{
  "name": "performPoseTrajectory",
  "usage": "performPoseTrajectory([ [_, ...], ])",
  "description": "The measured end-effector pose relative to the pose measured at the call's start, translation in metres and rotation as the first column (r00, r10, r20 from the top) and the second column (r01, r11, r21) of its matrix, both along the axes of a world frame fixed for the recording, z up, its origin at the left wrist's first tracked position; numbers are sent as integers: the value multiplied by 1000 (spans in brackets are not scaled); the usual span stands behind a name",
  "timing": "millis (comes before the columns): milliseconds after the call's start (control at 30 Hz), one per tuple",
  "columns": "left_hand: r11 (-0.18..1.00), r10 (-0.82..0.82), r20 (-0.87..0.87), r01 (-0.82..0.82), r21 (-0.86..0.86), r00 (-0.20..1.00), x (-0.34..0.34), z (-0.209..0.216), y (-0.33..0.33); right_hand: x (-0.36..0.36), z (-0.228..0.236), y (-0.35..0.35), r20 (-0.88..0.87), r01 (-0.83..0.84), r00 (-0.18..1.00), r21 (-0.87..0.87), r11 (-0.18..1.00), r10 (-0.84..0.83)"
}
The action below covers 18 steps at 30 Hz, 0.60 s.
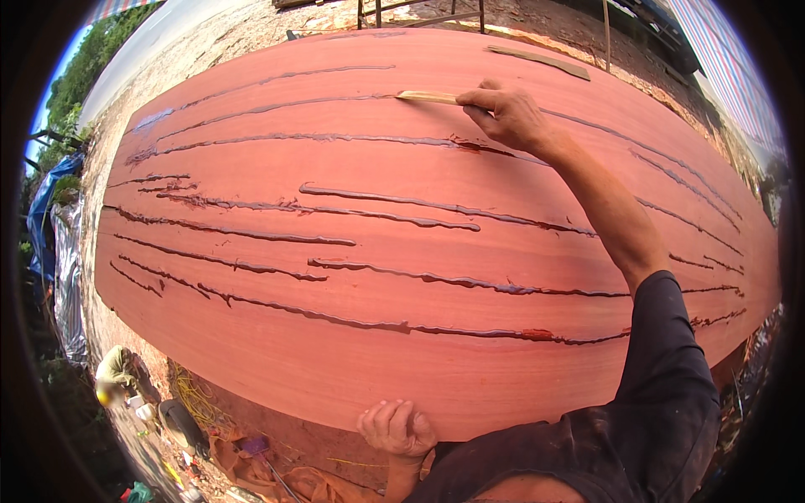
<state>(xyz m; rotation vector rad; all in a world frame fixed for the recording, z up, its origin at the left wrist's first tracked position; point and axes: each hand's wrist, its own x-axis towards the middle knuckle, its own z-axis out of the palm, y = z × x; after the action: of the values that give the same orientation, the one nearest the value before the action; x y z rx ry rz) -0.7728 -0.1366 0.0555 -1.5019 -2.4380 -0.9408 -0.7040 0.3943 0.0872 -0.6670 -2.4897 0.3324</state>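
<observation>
A large reddish wooden board (pixel 503 381) spreads out before me. Dark, glossy lines of a thick paste (pixel 411 325) run lengthwise across it, some smooth, others ragged. Reaching over to the far side, my right hand (pixel 507 115) is closed round a flat, pale wooden stick (pixel 426 98). The stick's tip points left and touches or nearly touches the end of a dark line. My left hand (pixel 397 427) is at the board's near edge, its fingers curled over the rim.
A thin brown strip of wood (pixel 541 61) lies near the board's far edge. Beyond stands a metal frame (pixel 419 15). At lower left, a person (pixel 119 373) crouches on the ground near a coil of yellow cord (pixel 194 396). Blue sheeting (pixel 46 210) hangs at far left.
</observation>
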Motion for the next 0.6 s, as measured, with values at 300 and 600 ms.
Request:
performPoseTrajectory([
  [300, 1000, -6, -23, 6, 13, 1000, -1, 0, 2, -3, 5, -13, -92, 69, 992, -138, 988, -82],
  [600, 1000, -5, -2, 5, 12, 1000, 0, -3, -1, 12, 5, -10, -43, 115, 993, 39, 993, -113],
])
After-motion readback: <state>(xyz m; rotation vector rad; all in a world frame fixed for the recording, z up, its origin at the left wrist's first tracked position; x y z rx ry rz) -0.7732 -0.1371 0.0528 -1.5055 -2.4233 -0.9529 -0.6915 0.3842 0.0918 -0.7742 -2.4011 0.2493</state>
